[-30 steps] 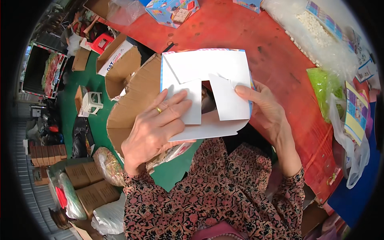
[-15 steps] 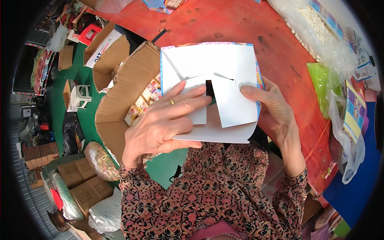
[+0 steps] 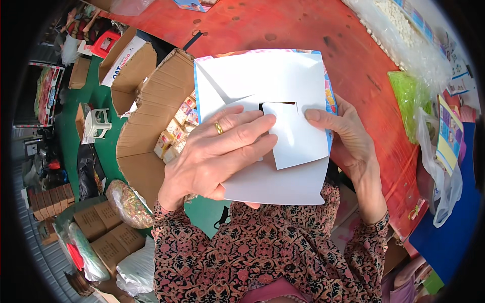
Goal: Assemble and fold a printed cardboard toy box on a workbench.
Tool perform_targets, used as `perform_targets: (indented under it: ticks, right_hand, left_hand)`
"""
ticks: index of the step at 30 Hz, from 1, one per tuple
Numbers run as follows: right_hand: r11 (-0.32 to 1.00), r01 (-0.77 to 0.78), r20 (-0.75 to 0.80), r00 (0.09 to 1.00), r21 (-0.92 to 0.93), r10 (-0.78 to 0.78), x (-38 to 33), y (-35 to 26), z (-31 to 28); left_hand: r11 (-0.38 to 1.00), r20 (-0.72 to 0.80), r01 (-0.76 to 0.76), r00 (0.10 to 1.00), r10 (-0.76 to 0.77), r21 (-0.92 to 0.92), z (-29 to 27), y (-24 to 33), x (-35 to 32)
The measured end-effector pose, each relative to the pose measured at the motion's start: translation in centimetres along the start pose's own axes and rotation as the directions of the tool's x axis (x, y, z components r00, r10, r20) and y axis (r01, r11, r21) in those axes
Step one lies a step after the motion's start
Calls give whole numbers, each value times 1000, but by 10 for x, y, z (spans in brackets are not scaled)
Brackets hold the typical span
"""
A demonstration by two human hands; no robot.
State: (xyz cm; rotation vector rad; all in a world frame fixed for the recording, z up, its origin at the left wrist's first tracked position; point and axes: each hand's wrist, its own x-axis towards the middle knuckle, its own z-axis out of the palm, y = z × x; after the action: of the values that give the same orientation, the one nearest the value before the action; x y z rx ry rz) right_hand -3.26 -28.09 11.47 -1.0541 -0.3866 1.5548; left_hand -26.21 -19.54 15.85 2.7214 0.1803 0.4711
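Observation:
A small cardboard box (image 3: 283, 70), white inside with a colourful printed outside, is held up in front of me with its flapped end facing up. My left hand (image 3: 217, 151), a ring on one finger, lies across the left flap, which it mostly covers. Its fingertips touch the edge of the right flap (image 3: 298, 141), and its thumb reaches under the wide bottom flap (image 3: 278, 184). On the other side, my right hand (image 3: 351, 134) grips the box's side, its thumb pressing the top of the right flap. A narrow dark gap shows above the two flaps.
Left of the box stands an open brown carton (image 3: 144, 141) holding small printed packets (image 3: 177, 131). The red table (image 3: 283, 28) stretches ahead. At the right lie clear plastic bags (image 3: 437, 166) and a green bag (image 3: 404, 101). A white stool (image 3: 97, 123) stands on the green floor.
The two small flaps have come together, narrowing the gap between them. My left fingers have slid right and now reach the right flap. The bottom flap's edge sits lower.

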Motion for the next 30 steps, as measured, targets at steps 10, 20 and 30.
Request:
perform_targets:
  ticks: [10, 20, 30]
  right_hand:
    - [1000, 23, -23, 999, 3, -23, 0, 6, -5]
    - [999, 23, -33, 999, -45, -24, 0, 2, 0]
    - [999, 50, -69, 996, -22, -51, -2, 6, -7]
  left_hand:
    - [994, -100, -88, 992, 81, -64, 13, -3, -2]
    - [998, -209, -65, 976, 62, -7, 20, -5, -4]
    - [1000, 76, -2, 997, 3, -19, 10, -5, 0]
